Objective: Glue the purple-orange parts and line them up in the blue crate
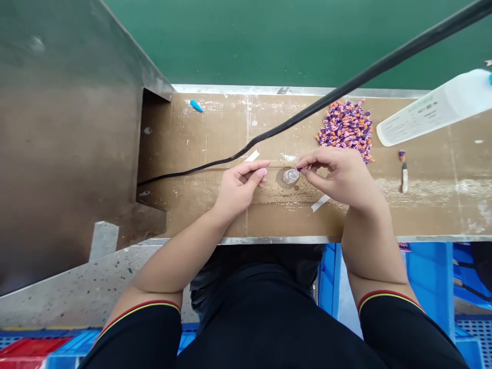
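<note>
A small purple piece (299,169) is pinched between the thumb and forefinger of the right hand (338,177), its tip just above the rim of a clear round dish (291,176). The dish sits on the cardboard (215,215) covering the bench, near the middle of the view, on a darker round patch with small dark specks spreading to its right. The right hand's other fingers curl loosely behind the pinch. The left hand (240,187) lies at 9 o'clock from the dish, its fingers closed together and pointing toward it, with nothing visible in them; they do not touch the dish. At 1 o'clock, just beyond the right hand, lies a heap of purple-and-orange pieces (345,130). Farther out at 2 o'clock, a white bottle (438,105) lies tilted across the bench's far side. At 3 o'clock, past the right hand, a white-handled tool (404,179) stands on the cardboard with a purple piece (402,154) just above it. A blue cone (196,105) lies at 10 o'clock near the far edge. White paper strips (251,156) (320,203) lie at 10 and 4 o'clock. A black cable (307,115) crosses the bench from 2 o'clock toward 9 o'clock, passing beyond the left hand. Blue crates (430,277) stand below the near edge.
</note>
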`<state>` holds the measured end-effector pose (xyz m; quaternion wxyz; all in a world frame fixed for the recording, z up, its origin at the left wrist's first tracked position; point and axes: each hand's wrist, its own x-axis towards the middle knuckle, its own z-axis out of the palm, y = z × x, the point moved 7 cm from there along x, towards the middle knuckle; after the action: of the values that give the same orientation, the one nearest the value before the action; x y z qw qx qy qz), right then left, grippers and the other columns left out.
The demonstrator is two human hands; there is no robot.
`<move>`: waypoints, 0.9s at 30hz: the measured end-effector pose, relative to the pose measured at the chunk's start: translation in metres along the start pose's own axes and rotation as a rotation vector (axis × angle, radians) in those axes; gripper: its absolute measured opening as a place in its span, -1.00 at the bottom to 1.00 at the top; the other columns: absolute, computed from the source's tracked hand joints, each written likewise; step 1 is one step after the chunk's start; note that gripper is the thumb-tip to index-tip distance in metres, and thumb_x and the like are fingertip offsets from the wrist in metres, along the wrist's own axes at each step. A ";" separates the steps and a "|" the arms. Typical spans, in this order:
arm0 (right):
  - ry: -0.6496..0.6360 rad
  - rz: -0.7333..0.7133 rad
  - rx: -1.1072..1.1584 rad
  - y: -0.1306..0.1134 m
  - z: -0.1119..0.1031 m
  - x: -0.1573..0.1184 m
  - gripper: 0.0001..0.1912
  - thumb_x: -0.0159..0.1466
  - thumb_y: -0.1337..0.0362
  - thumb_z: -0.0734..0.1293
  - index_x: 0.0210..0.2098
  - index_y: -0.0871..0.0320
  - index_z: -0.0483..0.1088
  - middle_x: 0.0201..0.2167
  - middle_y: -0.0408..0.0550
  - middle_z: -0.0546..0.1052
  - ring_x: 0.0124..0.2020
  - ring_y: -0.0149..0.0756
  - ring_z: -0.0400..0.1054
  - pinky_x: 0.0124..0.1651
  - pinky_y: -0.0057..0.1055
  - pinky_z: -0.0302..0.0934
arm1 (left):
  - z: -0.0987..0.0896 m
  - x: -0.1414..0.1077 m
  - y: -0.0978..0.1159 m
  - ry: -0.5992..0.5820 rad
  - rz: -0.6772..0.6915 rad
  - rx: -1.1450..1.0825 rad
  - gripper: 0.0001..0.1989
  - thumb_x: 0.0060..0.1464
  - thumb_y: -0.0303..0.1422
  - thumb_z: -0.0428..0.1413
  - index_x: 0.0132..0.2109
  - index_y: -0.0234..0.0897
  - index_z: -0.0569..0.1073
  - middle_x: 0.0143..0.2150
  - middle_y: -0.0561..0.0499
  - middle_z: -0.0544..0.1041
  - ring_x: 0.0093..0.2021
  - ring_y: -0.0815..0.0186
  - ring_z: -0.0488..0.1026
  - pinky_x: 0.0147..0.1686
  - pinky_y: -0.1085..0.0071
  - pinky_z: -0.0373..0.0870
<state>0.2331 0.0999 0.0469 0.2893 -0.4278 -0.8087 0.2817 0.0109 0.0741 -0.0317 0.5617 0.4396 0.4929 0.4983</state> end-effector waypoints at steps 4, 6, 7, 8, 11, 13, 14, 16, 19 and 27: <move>-0.010 -0.067 -0.185 -0.006 0.005 -0.002 -0.83 0.37 0.36 0.39 -0.19 -0.02 0.64 -0.21 -0.14 0.75 -0.29 -0.23 0.61 -0.17 -0.27 0.50 | 0.000 -0.002 0.002 0.023 -0.047 -0.106 -0.65 0.09 -0.13 0.52 -0.04 -0.22 0.79 -0.19 -0.10 0.73 -0.25 0.34 0.65 -0.12 0.38 0.72; -0.003 -0.097 -0.250 -0.009 0.006 -0.004 -0.81 0.37 0.39 0.38 -0.17 -0.02 0.61 -0.21 -0.11 0.74 -0.26 -0.20 0.62 -0.18 -0.26 0.49 | 0.004 -0.003 0.001 0.011 -0.052 -0.138 -0.64 0.08 -0.13 0.54 -0.05 -0.20 0.79 -0.18 -0.10 0.75 -0.23 0.33 0.67 -0.10 0.37 0.73; -0.003 -0.108 -0.274 -0.011 0.007 -0.004 -0.81 0.37 0.39 0.38 -0.16 -0.02 0.60 -0.21 -0.10 0.74 -0.25 -0.19 0.62 -0.18 -0.25 0.49 | 0.005 -0.004 0.001 0.003 -0.057 -0.145 -0.65 0.08 -0.13 0.54 -0.05 -0.19 0.79 -0.18 -0.10 0.75 -0.23 0.33 0.68 -0.09 0.36 0.74; -0.009 -0.114 -0.292 -0.012 0.008 -0.005 -0.82 0.38 0.38 0.38 -0.14 -0.03 0.59 -0.22 -0.10 0.73 -0.24 -0.17 0.62 -0.17 -0.23 0.49 | 0.007 -0.004 0.000 -0.004 -0.062 -0.148 -0.65 0.07 -0.13 0.54 -0.05 -0.18 0.79 -0.18 -0.10 0.75 -0.22 0.32 0.68 -0.09 0.35 0.74; -0.049 -0.113 -0.314 -0.012 0.012 -0.006 -0.83 0.40 0.36 0.39 -0.10 -0.04 0.57 -0.23 -0.08 0.71 -0.22 -0.14 0.61 -0.15 -0.20 0.49 | 0.007 -0.006 -0.002 -0.008 -0.066 -0.158 -0.64 0.04 -0.11 0.56 -0.06 -0.15 0.80 -0.18 -0.07 0.75 -0.21 0.30 0.69 -0.09 0.33 0.75; -0.064 -0.113 -0.320 -0.012 0.015 -0.006 -0.82 0.41 0.36 0.38 -0.08 -0.03 0.56 -0.22 -0.08 0.70 -0.21 -0.13 0.60 -0.14 -0.19 0.48 | 0.007 -0.007 -0.002 -0.001 -0.061 -0.175 -0.63 0.03 -0.10 0.56 -0.06 -0.14 0.79 -0.20 -0.06 0.75 -0.22 0.30 0.69 -0.11 0.33 0.76; -0.067 -0.115 -0.328 -0.011 0.016 -0.006 -0.82 0.41 0.36 0.37 -0.07 -0.03 0.56 -0.22 -0.07 0.70 -0.21 -0.13 0.60 -0.14 -0.19 0.48 | 0.007 -0.007 -0.002 0.001 -0.060 -0.182 -0.62 0.04 -0.09 0.56 -0.05 -0.15 0.79 -0.22 -0.05 0.74 -0.23 0.30 0.69 -0.12 0.33 0.76; -0.067 -0.126 -0.348 -0.011 0.017 -0.006 -0.81 0.42 0.37 0.36 -0.06 -0.03 0.56 -0.21 -0.07 0.71 -0.21 -0.13 0.61 -0.15 -0.20 0.47 | 0.007 -0.007 0.000 -0.005 -0.063 -0.188 -0.60 0.06 -0.10 0.56 -0.02 -0.17 0.79 -0.27 -0.04 0.72 -0.27 0.32 0.69 -0.13 0.34 0.76; -0.066 -0.147 -0.351 -0.014 0.016 -0.005 -0.79 0.42 0.38 0.37 -0.05 -0.03 0.57 -0.19 -0.07 0.72 -0.20 -0.14 0.62 -0.15 -0.21 0.48 | 0.008 -0.008 0.003 -0.006 -0.062 -0.193 -0.59 0.07 -0.07 0.55 -0.06 -0.24 0.78 -0.32 -0.04 0.71 -0.35 0.34 0.66 -0.21 0.38 0.74; 0.266 -0.138 -0.095 -0.042 0.019 -0.006 -0.88 0.45 0.30 0.44 -0.16 -0.09 0.61 -0.20 -0.11 0.74 -0.22 -0.16 0.65 -0.16 -0.14 0.59 | 0.007 -0.011 0.002 0.033 -0.085 -0.173 -0.49 0.01 0.05 0.56 -0.08 -0.24 0.78 -0.24 -0.07 0.74 -0.31 0.30 0.70 -0.15 0.34 0.77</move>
<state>0.2004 0.0715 0.0624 0.3920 -0.4178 -0.8031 0.1636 0.0179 0.0638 -0.0278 0.6101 0.3600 0.4754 0.5217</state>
